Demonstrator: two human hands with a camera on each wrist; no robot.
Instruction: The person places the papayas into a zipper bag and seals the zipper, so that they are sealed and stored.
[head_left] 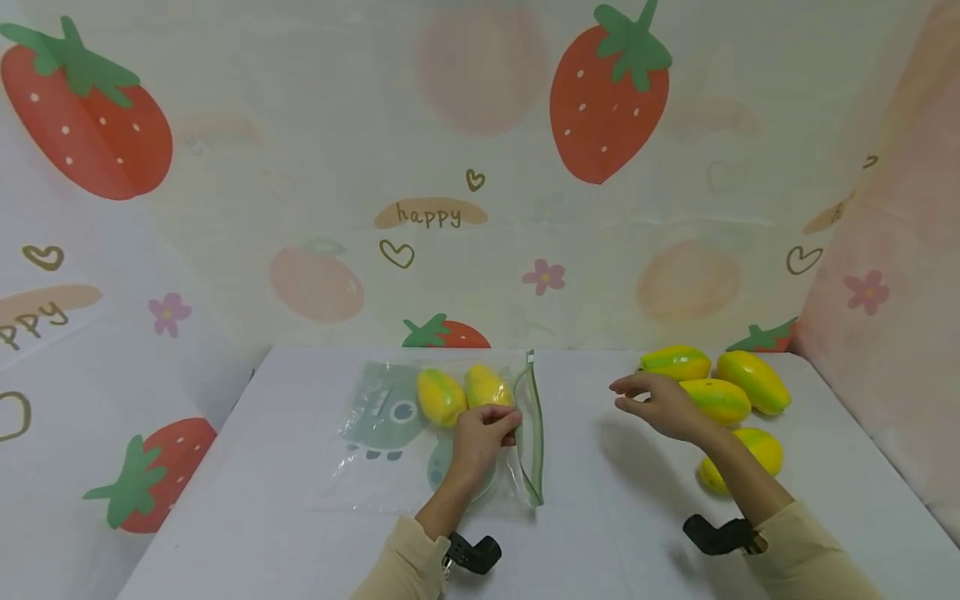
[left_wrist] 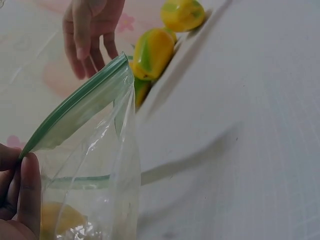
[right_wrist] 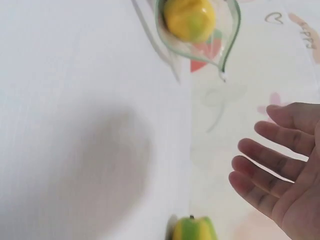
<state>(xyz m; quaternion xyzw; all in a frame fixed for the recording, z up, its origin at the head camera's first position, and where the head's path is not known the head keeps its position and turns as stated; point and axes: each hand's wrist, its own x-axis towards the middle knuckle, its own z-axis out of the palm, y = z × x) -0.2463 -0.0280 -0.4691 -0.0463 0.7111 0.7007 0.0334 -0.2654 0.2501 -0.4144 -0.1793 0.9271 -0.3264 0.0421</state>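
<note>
A clear zip bag (head_left: 375, 487) with a green zip edge and a printed cartoon creature lies on the table, its mouth parted and facing right. Inside it sit two yellow-green fruits that look like papayas (head_left: 441, 397). With thumb and fingertips my left hand (head_left: 480, 442) pinches the bag's rim, as the left wrist view shows at the green zip (left_wrist: 75, 102). My right hand (head_left: 660, 406) hovers between the bag and the loose papayas, holding nothing. In the right wrist view its fingers (right_wrist: 270, 145) are spread and relaxed.
Several loose papayas (head_left: 752, 383) lie at the table's right side, one (head_left: 761, 454) nearer the front. The white table (head_left: 247, 467) meets a strawberry-printed backdrop (head_left: 450, 292) behind, with printed sheets also at left and right.
</note>
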